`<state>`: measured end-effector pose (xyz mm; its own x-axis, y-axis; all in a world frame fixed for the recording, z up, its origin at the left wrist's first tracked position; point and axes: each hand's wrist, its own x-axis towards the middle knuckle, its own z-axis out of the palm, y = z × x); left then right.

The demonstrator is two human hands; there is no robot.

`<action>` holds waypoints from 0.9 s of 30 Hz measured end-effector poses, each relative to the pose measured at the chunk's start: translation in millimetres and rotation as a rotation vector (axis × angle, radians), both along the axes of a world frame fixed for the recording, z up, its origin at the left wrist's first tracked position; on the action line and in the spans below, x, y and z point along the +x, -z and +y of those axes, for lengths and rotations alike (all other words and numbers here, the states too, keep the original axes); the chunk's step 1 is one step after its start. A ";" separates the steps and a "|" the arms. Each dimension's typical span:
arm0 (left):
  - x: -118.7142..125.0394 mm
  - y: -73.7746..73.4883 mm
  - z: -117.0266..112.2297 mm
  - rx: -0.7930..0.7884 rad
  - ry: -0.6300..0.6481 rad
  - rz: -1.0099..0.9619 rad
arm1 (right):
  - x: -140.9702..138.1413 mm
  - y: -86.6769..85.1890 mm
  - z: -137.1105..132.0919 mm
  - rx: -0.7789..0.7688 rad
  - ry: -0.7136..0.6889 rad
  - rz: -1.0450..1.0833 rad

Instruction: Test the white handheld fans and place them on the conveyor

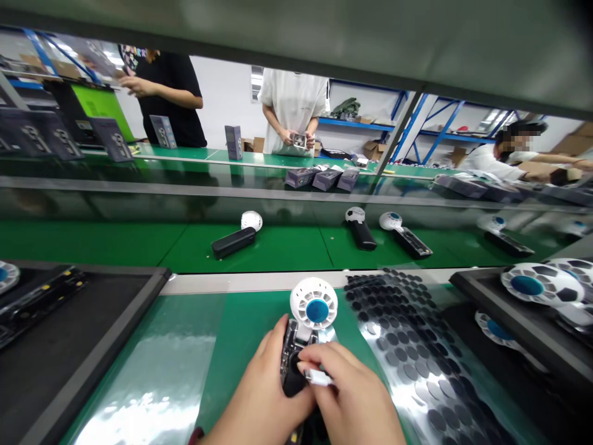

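Observation:
My left hand (264,383) is wrapped round the black handle of a handheld fan (315,301), whose white head with a blue centre points away from me. The handle's inner parts are exposed, and a dark rounded piece (293,376) shows at its middle. My right hand (349,386) is closed in a pinch at the handle, with a small white plug-like piece (319,377) between its fingers. Those fingertips touch or nearly touch the dark piece. Both hands cover the lower handle. Beside them on the right lies a clear sheet of black round stickers (407,352).
A black tray (92,358) with fan parts stands left; stacked trays (519,327) holding fans stand right. Several fans, including one with a black handle (234,242), lie on the green belt (291,247) ahead. Across it, people handle items near purple boxes (327,178). A shelf (324,37) hangs overhead.

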<state>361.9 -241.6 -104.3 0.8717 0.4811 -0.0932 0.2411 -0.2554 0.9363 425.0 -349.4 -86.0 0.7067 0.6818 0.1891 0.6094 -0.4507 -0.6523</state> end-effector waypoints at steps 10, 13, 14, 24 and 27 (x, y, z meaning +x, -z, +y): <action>-1.0 -2.0 0.0 -0.006 0.044 0.025 | -1.3 3.4 -2.3 -0.039 -0.047 -0.165; -2.1 1.3 -1.4 0.001 0.032 0.003 | -4.0 4.2 1.1 -0.079 0.049 -0.190; -2.6 3.0 -1.6 0.003 0.023 0.001 | -4.5 4.4 2.6 -0.076 0.093 -0.170; -4.6 0.3 7.2 -0.378 0.059 -0.105 | 10.3 -2.7 -9.9 0.273 0.195 0.357; -5.3 -13.3 4.6 -0.602 0.070 -0.112 | 13.1 -4.6 -16.6 0.324 0.221 0.390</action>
<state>356.6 -237.0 -91.0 0.9195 0.3138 -0.2368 0.1346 0.3147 0.9396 438.1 -366.0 -81.4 0.8859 0.4600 0.0602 0.2085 -0.2789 -0.9374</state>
